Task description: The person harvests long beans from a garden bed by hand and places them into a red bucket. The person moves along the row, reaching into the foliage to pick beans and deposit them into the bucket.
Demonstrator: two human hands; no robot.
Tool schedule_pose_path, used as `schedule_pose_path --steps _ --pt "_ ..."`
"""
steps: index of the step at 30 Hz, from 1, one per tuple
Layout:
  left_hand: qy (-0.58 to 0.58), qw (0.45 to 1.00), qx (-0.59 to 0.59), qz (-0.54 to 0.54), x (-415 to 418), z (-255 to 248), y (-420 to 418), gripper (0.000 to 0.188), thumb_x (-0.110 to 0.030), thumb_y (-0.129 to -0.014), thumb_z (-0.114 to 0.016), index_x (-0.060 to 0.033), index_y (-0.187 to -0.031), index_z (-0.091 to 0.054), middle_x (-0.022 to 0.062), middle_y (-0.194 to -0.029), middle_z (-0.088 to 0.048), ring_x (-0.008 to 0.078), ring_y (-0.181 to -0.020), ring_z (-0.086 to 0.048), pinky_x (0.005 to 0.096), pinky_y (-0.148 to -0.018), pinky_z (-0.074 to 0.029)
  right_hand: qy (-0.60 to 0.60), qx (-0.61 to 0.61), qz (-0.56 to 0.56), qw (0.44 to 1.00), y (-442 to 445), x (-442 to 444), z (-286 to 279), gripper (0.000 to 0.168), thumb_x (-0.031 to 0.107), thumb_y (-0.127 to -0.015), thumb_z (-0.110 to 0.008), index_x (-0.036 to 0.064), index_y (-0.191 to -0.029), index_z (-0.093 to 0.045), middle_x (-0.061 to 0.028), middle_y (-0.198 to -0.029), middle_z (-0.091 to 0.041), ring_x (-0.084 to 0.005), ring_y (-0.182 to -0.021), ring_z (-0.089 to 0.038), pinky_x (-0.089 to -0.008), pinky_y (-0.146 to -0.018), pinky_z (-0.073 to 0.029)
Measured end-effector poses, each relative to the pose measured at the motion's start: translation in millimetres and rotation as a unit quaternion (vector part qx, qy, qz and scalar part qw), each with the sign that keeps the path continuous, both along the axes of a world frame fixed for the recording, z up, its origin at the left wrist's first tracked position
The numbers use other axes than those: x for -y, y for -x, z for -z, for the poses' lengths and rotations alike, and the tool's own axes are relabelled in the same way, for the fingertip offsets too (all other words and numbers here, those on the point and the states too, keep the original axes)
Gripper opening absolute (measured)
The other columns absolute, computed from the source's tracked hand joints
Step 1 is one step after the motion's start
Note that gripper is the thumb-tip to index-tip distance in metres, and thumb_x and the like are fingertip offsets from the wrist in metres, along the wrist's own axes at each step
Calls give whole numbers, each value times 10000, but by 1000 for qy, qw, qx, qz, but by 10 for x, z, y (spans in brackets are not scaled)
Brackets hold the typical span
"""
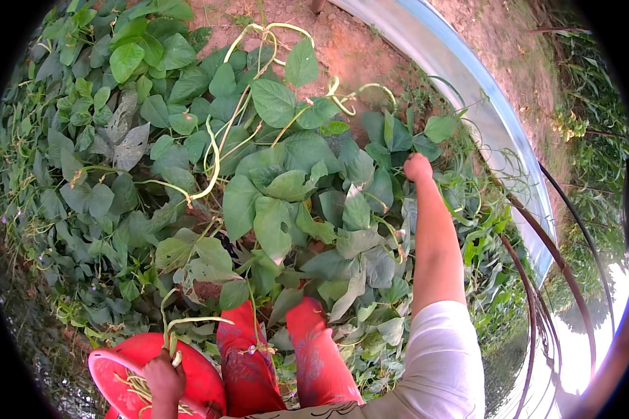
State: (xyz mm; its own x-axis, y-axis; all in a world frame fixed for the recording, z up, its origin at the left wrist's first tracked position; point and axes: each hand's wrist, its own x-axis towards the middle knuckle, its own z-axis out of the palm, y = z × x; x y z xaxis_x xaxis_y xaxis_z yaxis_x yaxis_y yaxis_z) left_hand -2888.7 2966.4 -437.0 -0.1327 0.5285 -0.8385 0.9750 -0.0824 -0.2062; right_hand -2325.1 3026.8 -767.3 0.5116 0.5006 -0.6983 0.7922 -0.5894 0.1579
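Observation:
My left hand [165, 378] is closed around a few pale green long beans [174, 335], whose ends stick up and out past my fist. It is over the mouth of a red plastic bucket [202, 361], where more loose beans [134, 386] lie. Far out to the right, my right hand [418, 167] reaches in among the bean leaves, its fingers curled and partly hidden; what they touch is unclear. Other long beans hang on the plants: a curved one [215, 162] left of centre, a looped pair [340, 99] higher up, and a bent one [264, 27] near the top.
Dense bean plants [272, 220] surround my legs in red patterned trousers [320, 351]. Bare reddish soil [340, 57] shows beyond them. A band of plastic sheeting [461, 57] curves along the right, with brown rods [561, 262] beside it and more greenery past it.

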Motion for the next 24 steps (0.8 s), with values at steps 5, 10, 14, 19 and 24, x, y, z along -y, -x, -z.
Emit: schedule_pose_path --steps 5,10,14,19,24 --pt "0 1000 -5 9 2 56 -86 172 -147 -649 -528 -24 -612 -414 179 -502 -483 364 -490 -486 448 -466 -368 -434 44 -140 889 279 -441 28 363 48 -641 -428 60 -1004 -432 -134 -1037 -452 -295 -926 -445 -377 -792 -367" --pt "12 1000 4 -16 -16 63 -197 115 -101 -651 -488 -7 -633 -425 202 -507 -471 384 -492 -463 457 -473 -354 21 -165 -275 947 512 -335 214 229 67 -626 -448 41 -832 -544 -173 -822 -553 -314 -788 -528 -368 -703 -425" --pt "1 1000 6 -14 -1 68 -205 122 -107 -650 -486 -9 -626 -419 199 -491 -463 383 -482 -460 456 -464 -348 113 -189 -210 953 351 -85 391 246 101 -640 -442 -22 -809 -573 -211 -889 -535 -313 -860 -514 -354 -765 -408" --pt "16 999 -12 -28 15 105 -176 125 -106 -649 -489 -6 -624 -417 203 -489 -459 381 -482 -461 455 -469 -349 -176 -75 -54 980 269 -382 237 189 107 -682 -410 11 -755 -556 -209 -807 -542 -353 -776 -516 -404 -699 -419" --pt "14 999 -11 -32 15 153 -134 136 -109 -661 -488 -3 -621 -413 204 -490 -457 387 -488 -457 458 -477 -348 -252 -152 -285 912 337 -657 279 249 103 -671 -423 61 -896 -519 -159 -954 -512 -316 -831 -509 -377 -702 -423"
